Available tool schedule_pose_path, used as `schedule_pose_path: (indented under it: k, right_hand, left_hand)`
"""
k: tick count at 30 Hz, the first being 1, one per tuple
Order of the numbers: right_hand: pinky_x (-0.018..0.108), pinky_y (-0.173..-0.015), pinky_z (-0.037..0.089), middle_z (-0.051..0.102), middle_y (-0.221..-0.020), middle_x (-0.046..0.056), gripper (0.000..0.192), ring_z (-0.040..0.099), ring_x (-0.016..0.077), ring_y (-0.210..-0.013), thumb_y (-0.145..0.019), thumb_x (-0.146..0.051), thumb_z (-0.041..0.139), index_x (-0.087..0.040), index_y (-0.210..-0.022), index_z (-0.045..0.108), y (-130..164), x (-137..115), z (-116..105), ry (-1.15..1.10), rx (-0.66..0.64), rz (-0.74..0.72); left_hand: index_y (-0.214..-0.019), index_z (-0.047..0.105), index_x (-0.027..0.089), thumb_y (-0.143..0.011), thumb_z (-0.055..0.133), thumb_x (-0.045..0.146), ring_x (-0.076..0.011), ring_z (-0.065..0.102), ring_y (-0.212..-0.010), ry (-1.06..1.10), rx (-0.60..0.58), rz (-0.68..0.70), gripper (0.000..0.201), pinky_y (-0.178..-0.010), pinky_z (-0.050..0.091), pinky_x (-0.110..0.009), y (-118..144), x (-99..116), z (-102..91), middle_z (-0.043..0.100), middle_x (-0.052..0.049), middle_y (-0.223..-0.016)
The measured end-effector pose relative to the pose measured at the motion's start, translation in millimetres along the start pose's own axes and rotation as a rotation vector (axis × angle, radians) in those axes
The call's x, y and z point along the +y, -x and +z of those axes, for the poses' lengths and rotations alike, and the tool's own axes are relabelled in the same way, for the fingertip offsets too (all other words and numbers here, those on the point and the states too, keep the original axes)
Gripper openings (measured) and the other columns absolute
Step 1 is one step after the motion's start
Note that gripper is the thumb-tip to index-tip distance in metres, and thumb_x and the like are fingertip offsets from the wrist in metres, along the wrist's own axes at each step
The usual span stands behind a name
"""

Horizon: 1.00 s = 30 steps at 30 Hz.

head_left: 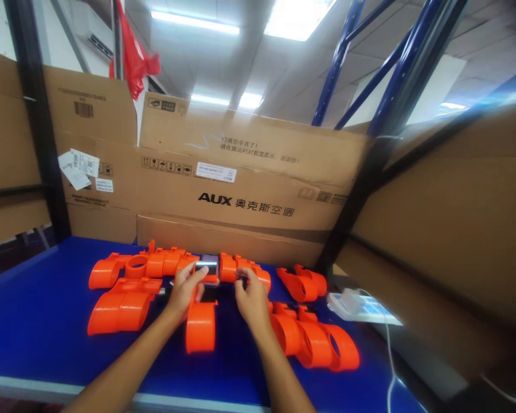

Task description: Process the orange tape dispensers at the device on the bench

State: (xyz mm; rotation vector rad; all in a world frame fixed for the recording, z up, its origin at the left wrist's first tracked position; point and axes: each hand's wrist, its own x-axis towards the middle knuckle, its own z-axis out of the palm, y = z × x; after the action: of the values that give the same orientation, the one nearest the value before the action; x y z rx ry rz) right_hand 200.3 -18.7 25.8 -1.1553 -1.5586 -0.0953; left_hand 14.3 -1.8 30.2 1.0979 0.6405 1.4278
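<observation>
Several orange plastic parts lie on a blue table point(34, 321). My left hand point(184, 287) holds one edge of a small dark device with a lit screen point(208, 265), which sits in an orange part point(201, 324) in the middle. My right hand point(250, 295) has its fingertips on the right side of that same device and the orange piece point(232, 267) behind it. Both forearms reach in from the bottom of the view. The undersides of the fingers are hidden.
More orange housings lie at left point(120, 310), back left point(133, 267), right point(303, 282) and front right point(316, 344). A white power strip point(356, 304) with a cable sits at the table's right edge. Cardboard boxes point(241, 189) wall the back and right; a black post point(38, 126) stands left.
</observation>
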Motion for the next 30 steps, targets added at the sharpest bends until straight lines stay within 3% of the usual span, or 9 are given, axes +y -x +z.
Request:
schedule_pose_path:
  k: [3,6,13,19,30]
  right_hand:
    - [0.043,-0.084,0.054,0.073,-0.096,0.010,0.034,0.067,0.0269,-0.092,-0.073,-0.006,0.049,-0.018,-0.099,0.067,2,1,-1,0.025,-0.035,-0.022]
    - [0.045,-0.091,0.051,0.071,-0.105,0.011,0.038,0.065,0.0271,-0.102,-0.071,-0.004,0.047,-0.018,-0.100,0.067,2,-1,-2,0.018,-0.048,-0.028]
    - [0.043,-0.091,0.049,0.070,-0.103,0.009,0.022,0.063,0.0253,-0.100,-0.085,-0.015,0.052,-0.020,-0.099,0.069,-3,-22,-9,-0.095,-0.008,-0.071]
    - [0.043,-0.096,0.045,0.060,-0.121,0.007,0.032,0.055,0.0245,-0.112,-0.089,-0.025,0.062,-0.030,-0.120,0.066,-3,-39,-14,-0.118,-0.181,-0.189]
    - [0.041,-0.092,0.043,0.067,-0.105,0.006,0.022,0.058,0.0246,-0.102,-0.090,-0.030,0.062,-0.026,-0.111,0.067,-4,-36,-14,-0.098,-0.161,-0.126]
  left_hand:
    - [-0.077,0.055,0.018,-0.072,0.075,0.048,-0.0062,0.036,-0.029,-0.016,0.017,0.008,0.036,-0.035,0.024,-0.019,1,0,0.1,0.047,0.007,-0.038]
    - [-0.076,0.055,0.018,-0.071,0.074,0.048,-0.0054,0.035,-0.029,-0.036,0.017,0.006,0.036,-0.034,0.022,-0.019,1,1,2.0,0.052,0.006,-0.042]
    - [-0.080,0.058,0.018,-0.075,0.071,0.048,-0.0054,0.036,-0.030,-0.128,-0.018,0.002,0.034,-0.034,0.021,-0.019,6,4,7.2,0.048,0.007,-0.044]
    - [-0.087,0.062,0.016,-0.074,0.071,0.050,-0.0044,0.038,-0.031,-0.156,-0.067,-0.021,0.038,-0.034,0.022,-0.019,5,0,7.0,0.053,0.006,-0.054]
    - [-0.087,0.064,0.016,-0.074,0.072,0.051,-0.0057,0.038,-0.030,-0.136,-0.023,-0.057,0.038,-0.034,0.022,-0.020,3,2,5.6,0.052,0.007,-0.049]
